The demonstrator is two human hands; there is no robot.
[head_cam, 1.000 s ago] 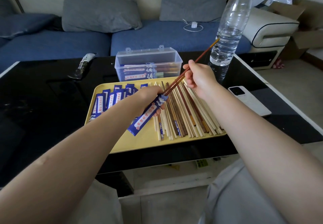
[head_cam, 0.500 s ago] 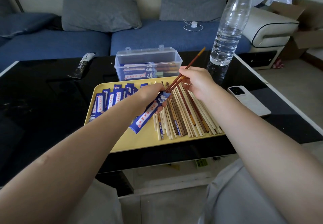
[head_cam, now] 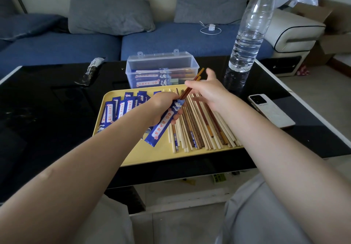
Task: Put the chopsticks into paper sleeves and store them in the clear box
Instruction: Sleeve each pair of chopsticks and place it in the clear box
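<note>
My left hand (head_cam: 163, 108) grips a blue paper sleeve (head_cam: 163, 123) over the yellow tray (head_cam: 133, 154). A pair of reddish-brown chopsticks (head_cam: 191, 84) sits most of the way inside it, the ends sticking out up and to the right. My right hand (head_cam: 207, 91) is beside those ends, fingers spread, thumb and forefinger touching the sticks. Several loose chopsticks (head_cam: 201, 125) lie on the tray's right half and several empty blue sleeves (head_cam: 121, 106) on its left. Behind the tray stands the clear box (head_cam: 161, 61), lid open, with sleeved pairs inside.
A tall water bottle (head_cam: 248, 30) stands at the table's back right. A white phone (head_cam: 269, 109) lies right of the tray. A dark wrapper (head_cam: 92, 70) lies at the back left. The black glass table (head_cam: 47, 114) fronts a blue sofa (head_cam: 57, 47).
The brown chopsticks have slid much deeper into the sleeve. My right hand moved down along them towards my left hand and its fingers have spread apart.
</note>
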